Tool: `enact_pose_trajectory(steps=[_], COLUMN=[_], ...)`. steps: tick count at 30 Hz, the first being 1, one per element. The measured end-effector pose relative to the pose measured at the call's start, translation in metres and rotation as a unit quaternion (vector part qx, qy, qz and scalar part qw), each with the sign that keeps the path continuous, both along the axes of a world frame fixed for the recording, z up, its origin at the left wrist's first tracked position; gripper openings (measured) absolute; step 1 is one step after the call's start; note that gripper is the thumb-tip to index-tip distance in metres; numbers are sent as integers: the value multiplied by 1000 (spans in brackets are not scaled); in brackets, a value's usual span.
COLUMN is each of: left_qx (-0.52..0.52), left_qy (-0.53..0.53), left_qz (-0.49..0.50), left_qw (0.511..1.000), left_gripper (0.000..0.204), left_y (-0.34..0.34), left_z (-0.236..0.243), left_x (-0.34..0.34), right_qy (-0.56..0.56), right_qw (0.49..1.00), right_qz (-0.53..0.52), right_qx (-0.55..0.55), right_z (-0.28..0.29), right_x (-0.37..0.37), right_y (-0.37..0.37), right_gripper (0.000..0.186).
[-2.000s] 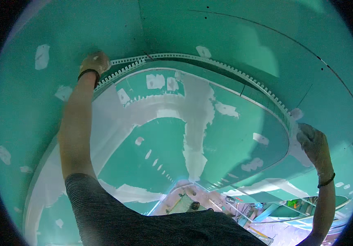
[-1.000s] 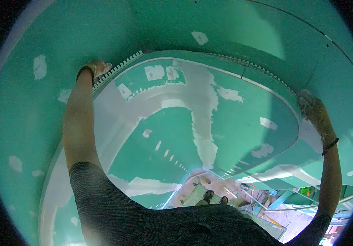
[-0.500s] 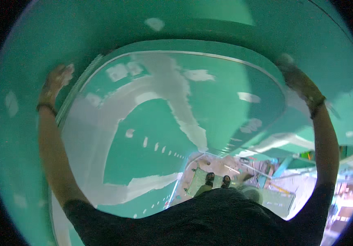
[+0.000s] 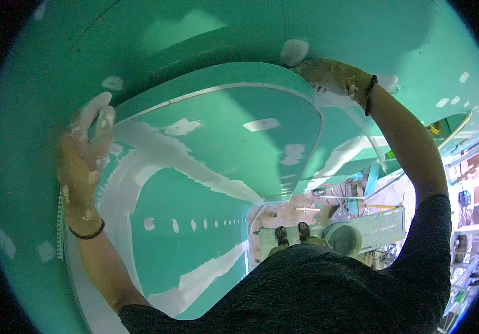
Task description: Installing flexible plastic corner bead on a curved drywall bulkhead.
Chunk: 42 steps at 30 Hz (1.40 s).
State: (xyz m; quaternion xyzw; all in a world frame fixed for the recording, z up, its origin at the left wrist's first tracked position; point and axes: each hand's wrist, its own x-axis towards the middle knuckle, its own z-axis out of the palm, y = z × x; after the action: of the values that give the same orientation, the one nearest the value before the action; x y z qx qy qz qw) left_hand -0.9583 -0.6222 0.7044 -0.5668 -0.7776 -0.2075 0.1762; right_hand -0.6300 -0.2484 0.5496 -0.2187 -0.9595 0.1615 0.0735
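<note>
My left hand (image 4: pixel 86 153) is raised to the left end of a curved green drywall ledge (image 4: pixel 239 72). Its thumb and forefinger are stretched apart, with white compound smeared on the skin. A toothed, narrow strip (image 4: pixel 59 222) shows beside that wrist, partly hidden by the hand. My right hand (image 4: pixel 331 77) reaches across to the ledge's far right curve, knuckles bent. Its fingertips are hidden against the edge. A thin pale strip (image 4: pixel 374 146) trails down from beneath this hand; whether the fingers grip it is not visible.
Green panels (image 4: pixel 189 195) with white compound bands and dabs surround the ledge. Far below, my feet stand on a platform (image 4: pixel 267 239) beside a round bucket (image 4: pixel 343 238). Tools, a yellow-edged bar and scattered materials lie on the floor (image 4: pixel 356 200) to the right.
My right hand has moved left along the ledge's curve. My left hand appears larger and nearer, its fingers now spread. The whole view has shifted, and the bucket shows more plainly.
</note>
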Motion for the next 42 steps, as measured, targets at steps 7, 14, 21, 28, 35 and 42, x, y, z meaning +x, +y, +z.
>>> enact_pose_trajectory(steps=[7, 14, 21, 28, 35, 42], left_qx=[10, 37, 70, -118, -238, 12], left_qy=[-14, -65, 56, 34, -418, -998], left_qz=[-106, -144, -124, -534, -540, 20], left_qw=[994, 987, 988, 837, 691, 63], left_gripper=[36, 45, 40, 31, 31, 60], left_y=[54, 101, 86, 88, 87, -13], left_z=[-29, -61, -72, -75, -99, -129], left_x=[32, 27, 48, 187, 239, 321], right_qy=[89, 91, 245, 416, 410, 336], right_qw=[991, 950, 964, 773, 442, 152], right_qz=[72, 120, -75, -364, -616, -662], right_qx=[62, 274, 66, -313, -506, -653], right_z=[2, -22, -24, -130, -359, -514], right_x=[6, 32, 135, 277, 319, 397], right_y=[-17, -15, -74, -146, -292, -562], right_gripper=[40, 40, 33, 58, 32, 12])
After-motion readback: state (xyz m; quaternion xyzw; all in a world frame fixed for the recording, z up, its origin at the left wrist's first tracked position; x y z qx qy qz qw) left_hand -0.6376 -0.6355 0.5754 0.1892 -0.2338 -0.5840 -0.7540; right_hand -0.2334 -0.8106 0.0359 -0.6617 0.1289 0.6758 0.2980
